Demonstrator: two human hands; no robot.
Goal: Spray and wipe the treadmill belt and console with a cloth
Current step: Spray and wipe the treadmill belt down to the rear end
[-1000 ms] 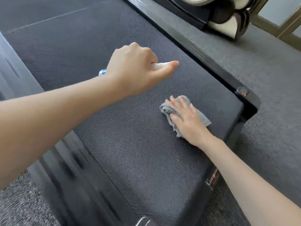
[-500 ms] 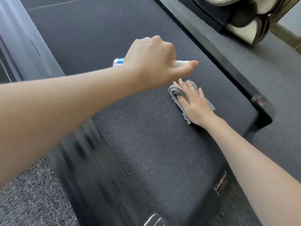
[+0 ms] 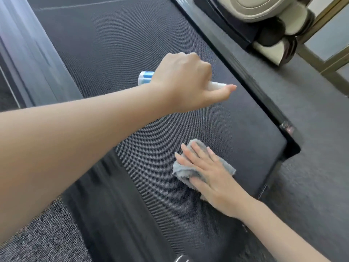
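**A:** The left hand (image 3: 187, 82) is hanging over the belt (image 3: 103, 44). Its fingers are curling tight round the bottle (image 3: 145, 77), and the thumb is stretching forward under the white end.

**B:** The bottle is lying almost level in that fist. The blue-and-white end is poking out at the back and the white end is pointing toward the right rail (image 3: 264, 104). Whether any spray is coming out, I cannot tell.

**A:** Now the right hand (image 3: 209, 173). It is lying flat and open, fingers straight and slightly spread, pressing down on the cloth (image 3: 181, 171).

**B:** The grey cloth is sitting bunched under the palm, on the belt near its rear end. Folds are showing to the left of the fingers and a corner is sticking out on the right.

**A:** The two hands are working well apart, with the left one further up the belt and the right one nearer the camera.

**B:** Grey carpet (image 3: 311, 186) is running along beside the rail, and a cream-and-black machine (image 3: 264, 8) is standing at the top right.
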